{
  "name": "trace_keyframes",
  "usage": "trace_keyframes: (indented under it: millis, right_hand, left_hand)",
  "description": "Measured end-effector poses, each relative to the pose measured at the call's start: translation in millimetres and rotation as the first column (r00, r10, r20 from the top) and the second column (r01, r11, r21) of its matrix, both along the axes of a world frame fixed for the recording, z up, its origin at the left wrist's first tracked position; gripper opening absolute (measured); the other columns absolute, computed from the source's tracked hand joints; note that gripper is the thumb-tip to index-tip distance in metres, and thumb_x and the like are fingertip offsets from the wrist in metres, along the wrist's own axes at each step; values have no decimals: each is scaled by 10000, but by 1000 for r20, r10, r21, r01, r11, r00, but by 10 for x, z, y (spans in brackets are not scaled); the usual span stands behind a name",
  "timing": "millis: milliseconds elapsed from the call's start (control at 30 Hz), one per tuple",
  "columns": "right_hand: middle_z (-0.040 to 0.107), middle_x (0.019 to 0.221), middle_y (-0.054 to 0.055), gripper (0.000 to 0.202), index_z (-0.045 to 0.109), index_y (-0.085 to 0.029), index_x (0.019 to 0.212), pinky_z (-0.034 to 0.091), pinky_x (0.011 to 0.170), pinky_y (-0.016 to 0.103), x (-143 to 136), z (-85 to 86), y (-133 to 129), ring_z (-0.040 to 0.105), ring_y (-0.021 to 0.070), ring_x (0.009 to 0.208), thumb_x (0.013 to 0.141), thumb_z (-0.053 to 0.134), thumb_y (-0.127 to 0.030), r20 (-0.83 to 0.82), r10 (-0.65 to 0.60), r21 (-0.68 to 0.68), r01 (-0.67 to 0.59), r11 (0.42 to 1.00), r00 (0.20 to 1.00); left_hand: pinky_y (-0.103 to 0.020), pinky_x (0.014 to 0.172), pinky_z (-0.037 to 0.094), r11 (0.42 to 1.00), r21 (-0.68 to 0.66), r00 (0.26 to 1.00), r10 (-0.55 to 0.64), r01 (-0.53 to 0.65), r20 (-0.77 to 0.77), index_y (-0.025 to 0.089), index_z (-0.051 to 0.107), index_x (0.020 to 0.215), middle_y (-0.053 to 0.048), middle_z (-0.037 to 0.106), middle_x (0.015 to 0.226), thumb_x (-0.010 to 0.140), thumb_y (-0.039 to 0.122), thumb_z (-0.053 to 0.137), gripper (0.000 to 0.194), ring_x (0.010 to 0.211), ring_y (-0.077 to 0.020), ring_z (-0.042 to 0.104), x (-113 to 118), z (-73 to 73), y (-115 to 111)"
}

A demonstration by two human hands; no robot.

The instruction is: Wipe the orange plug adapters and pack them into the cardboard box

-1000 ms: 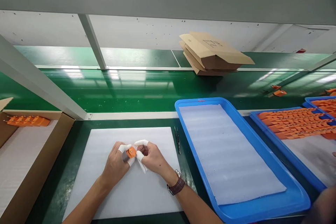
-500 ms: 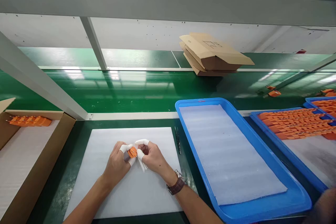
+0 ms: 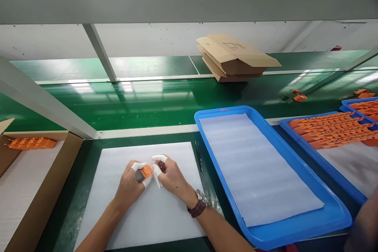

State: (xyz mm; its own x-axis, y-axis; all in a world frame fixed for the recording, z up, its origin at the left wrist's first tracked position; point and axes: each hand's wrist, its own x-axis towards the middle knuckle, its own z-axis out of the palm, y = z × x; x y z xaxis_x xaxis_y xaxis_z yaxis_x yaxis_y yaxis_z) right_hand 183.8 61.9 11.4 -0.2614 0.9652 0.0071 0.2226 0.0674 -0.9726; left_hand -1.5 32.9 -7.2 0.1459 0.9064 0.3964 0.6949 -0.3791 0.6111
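Between the white-covered thumb and finger of my left hand [image 3: 128,184] is a small orange and dark grey plastic part [image 3: 147,171]. My right hand [image 3: 173,176], also with white finger covers, is close against the part's right side. Its thumb and finger pinch a thin white cloth or tissue [image 3: 157,181], whose end hangs below them. Both hands are over a white foam sheet [image 3: 165,220] on the dark green bench. A slim dark tool, perhaps tweezers [image 3: 199,155], lies beside the sheet's right edge.
To the right is a blue tray [image 3: 224,189] with a white liner; beyond it, another blue tray bears rows of orange parts [image 3: 333,130]. An open cardboard box [image 3: 59,169] with orange parts stands left. Flattened cartons [image 3: 236,55] lie behind. Another person's blurred arm [image 3: 364,224] shows at right.
The orange part has turned in my left hand, so more of its grey side shows. My right hand stays close to it with the white cloth. The view has shifted slightly.
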Motion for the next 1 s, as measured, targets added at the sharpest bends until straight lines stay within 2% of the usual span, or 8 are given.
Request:
trace_keyframes:
  millis: [167,400,467,600,767,900,1000]
  right_hand:
    - [659,940,20,277,653,-213,1149,511,682,276,94,11,41,614,146,789,889,560,-192,-23,-38,42,39,998,999]
    - [633,929,6,290,630,-240,1188,506,656,263,48,99,-47,591,134,752,927,527,-168,11,129,81,-130,988,992]
    - [630,954,18,298,618,-240,1208,511,663,273,51,84,-46,585,140,746,940,514,-162,76,126,140,-136,981,989]
    - [644,1012,70,350,580,-207,1290,528,690,317,192,37,73,590,176,754,968,456,-147,290,-50,309,-45,950,956]
    - [667,1062,130,344,599,-167,1292,554,739,370,424,45,253,642,241,872,1007,407,-166,466,-327,476,78,876,822]
    - [679,1033,126,342,639,-157,1234,555,840,430,520,97,283,631,274,955,959,437,-127,529,-336,508,26,861,779]
    - [660,1141,127,436,629,-172,1250,541,921,452,597,159,271,606,278,1071,879,433,-50,501,-375,493,100,864,780]
  left_hand:
    - [-301,688,552,995,-100,1000,8,-5,28,239,546,1108,-20,593,985,864,237,704,290,826,-173,651,-22,-2,5]
    - [-321,712,566,987,-159,999,3,5,49,241,562,1105,-19,601,991,864,234,696,276,843,-178,659,-32,33,5]
    - [-326,718,571,988,-154,999,-5,12,46,242,565,1113,-20,605,991,860,221,691,283,847,-180,659,-30,45,7]
    - [-344,756,587,990,-141,998,-20,29,61,248,570,1163,-37,625,1032,884,217,661,295,911,-198,660,-26,83,6]
    - [-387,832,597,986,-156,997,-55,62,47,281,548,1292,-46,657,1085,927,224,614,375,1001,-226,651,-49,102,8]
    - [-415,879,603,984,-173,997,-38,48,60,305,484,1402,-51,660,1119,942,238,592,477,1038,-236,654,-84,101,18]
    - [-451,909,606,980,-196,997,-29,43,74,316,459,1436,-72,646,1194,922,257,617,540,1086,-260,656,-109,105,13]
